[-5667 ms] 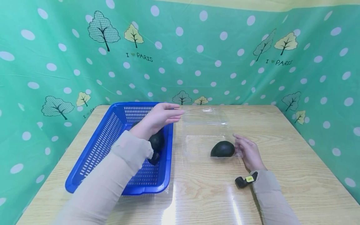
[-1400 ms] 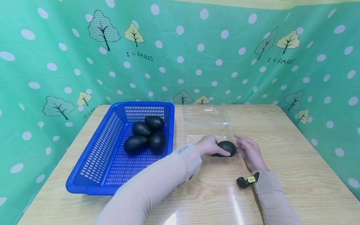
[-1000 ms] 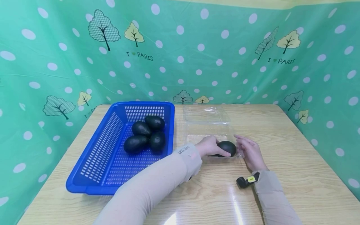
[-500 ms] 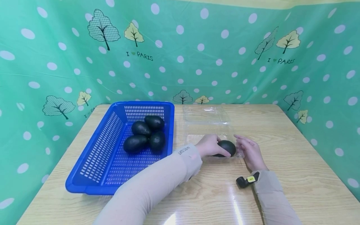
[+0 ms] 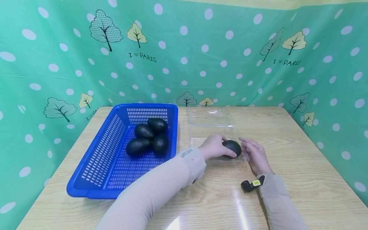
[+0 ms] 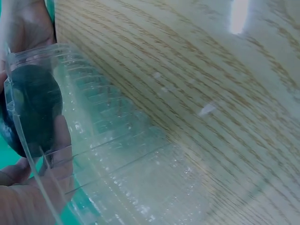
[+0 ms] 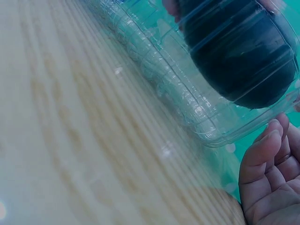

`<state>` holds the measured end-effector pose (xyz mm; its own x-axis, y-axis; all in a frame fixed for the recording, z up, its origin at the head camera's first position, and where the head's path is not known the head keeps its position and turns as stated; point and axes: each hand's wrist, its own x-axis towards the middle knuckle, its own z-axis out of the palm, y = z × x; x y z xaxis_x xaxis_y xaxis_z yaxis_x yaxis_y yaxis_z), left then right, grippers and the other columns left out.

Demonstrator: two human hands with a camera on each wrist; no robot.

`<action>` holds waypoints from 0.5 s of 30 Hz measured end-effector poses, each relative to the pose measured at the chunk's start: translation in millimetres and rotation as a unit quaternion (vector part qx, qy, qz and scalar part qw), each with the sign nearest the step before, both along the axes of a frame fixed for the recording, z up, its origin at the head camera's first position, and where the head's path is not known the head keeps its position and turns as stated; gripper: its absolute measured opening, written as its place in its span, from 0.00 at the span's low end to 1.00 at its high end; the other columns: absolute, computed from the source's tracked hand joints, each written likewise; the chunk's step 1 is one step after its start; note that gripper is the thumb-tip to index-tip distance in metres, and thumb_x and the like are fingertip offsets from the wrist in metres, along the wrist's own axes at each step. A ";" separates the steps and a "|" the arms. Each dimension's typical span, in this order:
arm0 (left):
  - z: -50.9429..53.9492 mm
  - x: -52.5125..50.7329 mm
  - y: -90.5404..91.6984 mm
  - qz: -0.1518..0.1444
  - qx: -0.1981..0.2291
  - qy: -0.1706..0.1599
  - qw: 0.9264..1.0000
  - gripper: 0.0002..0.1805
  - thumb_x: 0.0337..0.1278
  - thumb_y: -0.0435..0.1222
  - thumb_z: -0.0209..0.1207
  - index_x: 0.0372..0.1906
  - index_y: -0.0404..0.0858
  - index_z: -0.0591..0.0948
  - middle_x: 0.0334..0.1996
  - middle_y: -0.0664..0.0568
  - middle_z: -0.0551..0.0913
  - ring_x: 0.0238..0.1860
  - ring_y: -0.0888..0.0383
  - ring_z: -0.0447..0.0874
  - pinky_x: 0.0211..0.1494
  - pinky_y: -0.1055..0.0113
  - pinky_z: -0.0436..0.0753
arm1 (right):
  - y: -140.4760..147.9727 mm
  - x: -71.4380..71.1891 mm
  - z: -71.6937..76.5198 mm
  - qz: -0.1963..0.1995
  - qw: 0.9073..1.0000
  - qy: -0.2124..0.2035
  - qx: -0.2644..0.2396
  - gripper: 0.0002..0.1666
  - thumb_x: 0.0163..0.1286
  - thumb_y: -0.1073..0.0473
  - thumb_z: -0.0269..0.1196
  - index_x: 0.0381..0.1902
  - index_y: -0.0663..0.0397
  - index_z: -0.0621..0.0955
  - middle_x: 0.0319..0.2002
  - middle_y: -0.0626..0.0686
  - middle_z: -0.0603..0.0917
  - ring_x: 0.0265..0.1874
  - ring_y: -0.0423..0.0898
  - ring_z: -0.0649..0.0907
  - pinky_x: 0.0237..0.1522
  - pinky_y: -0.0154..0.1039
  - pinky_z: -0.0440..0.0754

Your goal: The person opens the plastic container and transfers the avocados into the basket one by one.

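In the head view, my left hand (image 5: 213, 147) grips a dark avocado (image 5: 232, 148), thumb on the near side and fingers on the far side. The avocado is in the right end of a clear plastic clamshell container (image 5: 198, 141), whose lid lies folded open towards the back. Through the plastic, the left wrist view shows the avocado (image 6: 35, 101) with fingers about it. At the container's right end is my right hand (image 5: 255, 156); in the right wrist view its thumb and fingertips pinch the rim (image 7: 253, 127). Part of the avocado is hidden by the left hand.
On the left of the wooden table (image 5: 218, 204) stands a blue plastic basket (image 5: 86, 163) with several avocados (image 5: 139, 147) grouped towards its back right. A green dotted curtain (image 5: 184, 70) surrounds the back and sides. A black wrist camera (image 5: 247, 186) sits on the right sleeve.
Since the earliest frame, my left hand has come from above the basket to the avocado in the container. Over the last half second the avocado has risen slightly. My right hand has stayed put.
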<state>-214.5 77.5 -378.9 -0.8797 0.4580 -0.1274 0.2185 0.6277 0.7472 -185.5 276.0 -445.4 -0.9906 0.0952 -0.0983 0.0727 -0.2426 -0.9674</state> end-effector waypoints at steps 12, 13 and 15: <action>3.0 -2.3 1.5 -0.004 0.036 0.001 0.999 0.33 0.39 0.51 0.77 0.53 0.43 0.82 0.43 0.55 0.85 0.39 0.62 0.80 0.43 0.71 0.77 | -2.3 0.0 0.4 -0.010 1.000 0.005 -0.010 0.20 0.74 0.67 0.53 0.38 0.38 0.88 0.18 0.40 0.81 0.15 0.33 0.72 0.17 0.25 0.69; 3.6 -2.7 1.5 -0.005 0.043 -0.001 0.999 0.33 0.39 0.51 0.77 0.53 0.43 0.82 0.43 0.55 0.85 0.39 0.62 0.80 0.43 0.71 0.77 | -2.3 0.0 0.6 -0.009 1.000 0.006 -0.008 0.20 0.74 0.66 0.53 0.38 0.38 0.88 0.19 0.40 0.82 0.15 0.33 0.72 0.17 0.25 0.68; 5.1 -3.2 1.5 -0.006 0.054 -0.002 0.999 0.32 0.39 0.51 0.77 0.53 0.43 0.82 0.42 0.55 0.85 0.39 0.62 0.80 0.43 0.71 0.78 | -2.0 0.0 0.8 -0.011 1.000 0.008 -0.001 0.20 0.74 0.65 0.53 0.37 0.38 0.88 0.20 0.40 0.83 0.14 0.33 0.73 0.16 0.24 0.69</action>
